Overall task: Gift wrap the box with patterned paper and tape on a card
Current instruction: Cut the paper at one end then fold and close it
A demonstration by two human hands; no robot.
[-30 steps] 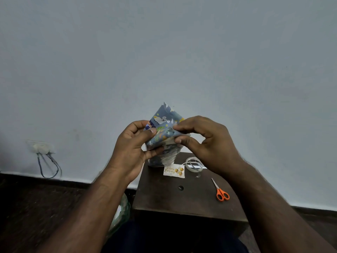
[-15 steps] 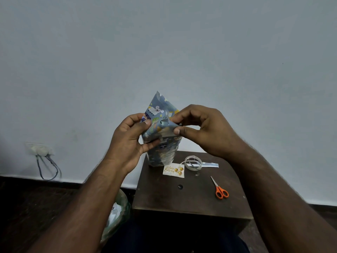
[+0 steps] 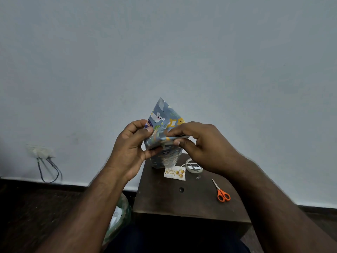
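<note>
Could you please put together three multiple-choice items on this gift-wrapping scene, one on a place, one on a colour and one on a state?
1. Where does the birthday card lie?
A. on the small table, just in front of the wrapped box
B. on the floor by the wall socket
C. in the right hand

2. What colour are the scissors' handles?
A. blue
B. orange
C. black

3. What is the state of the paper flap at the box's top end?
A. taped flat
B. cut off
C. standing up in a point, not yet folded down

Answers: 1 A, the card rests flat on the tabletop below the box. 2 B, the loops are bright orange. 3 C, the left hand and right hand pinch its base while its tip stands up.
</note>
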